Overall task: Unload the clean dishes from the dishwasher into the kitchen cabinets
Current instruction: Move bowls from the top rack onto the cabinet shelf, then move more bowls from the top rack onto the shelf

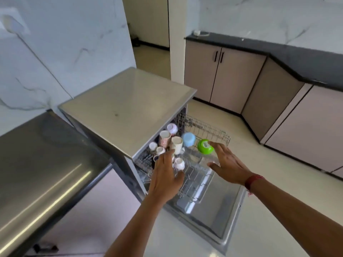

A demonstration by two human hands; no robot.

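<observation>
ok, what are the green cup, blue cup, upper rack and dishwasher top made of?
Green cup: probably plastic, given the saturated colour and soft sheen.
Blue cup: likely plastic too, with a matte pastel surface.
Upper rack: metal wire in a thin pale grid, possibly coated.
Dishwasher top: looks like brushed stainless sheet, with a dull, even reflection.

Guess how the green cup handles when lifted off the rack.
Green cup looks like plastic, so probably light and not fragile. It sits upside down in the rack; rounded, glossy sides may slip or roll if nudged.
</observation>
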